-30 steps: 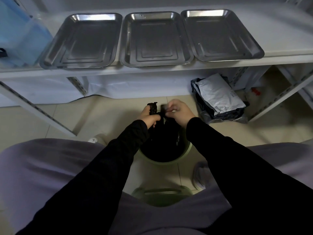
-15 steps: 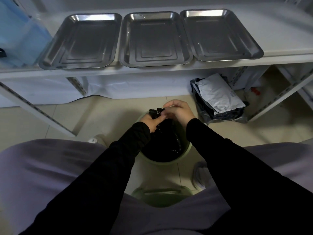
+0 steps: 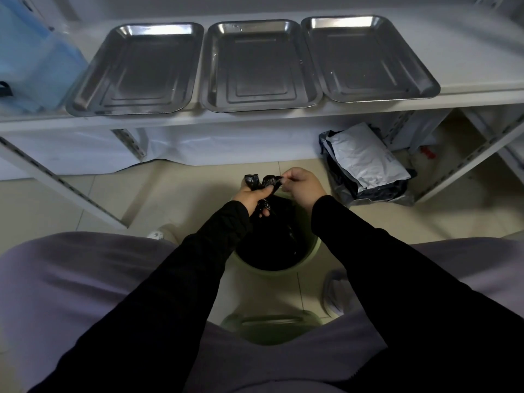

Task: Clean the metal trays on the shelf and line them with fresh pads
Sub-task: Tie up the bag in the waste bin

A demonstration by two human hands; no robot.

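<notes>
Left hand (image 3: 251, 196) gripped gathered neck of black bag (image 3: 272, 245), fingers curled round it. Right hand (image 3: 304, 188) pinched bag's tail, drawn farther out than half-second before: knot likely tightening. Metal trays (image 3: 256, 66) sat bare on shelf (image 3: 467, 52), unlined.

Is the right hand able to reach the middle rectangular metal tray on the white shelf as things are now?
Probably yes, once freed: the right hand pinches the black plastic bin bag, but nothing stands between it and the middle rectangular metal tray.
</notes>
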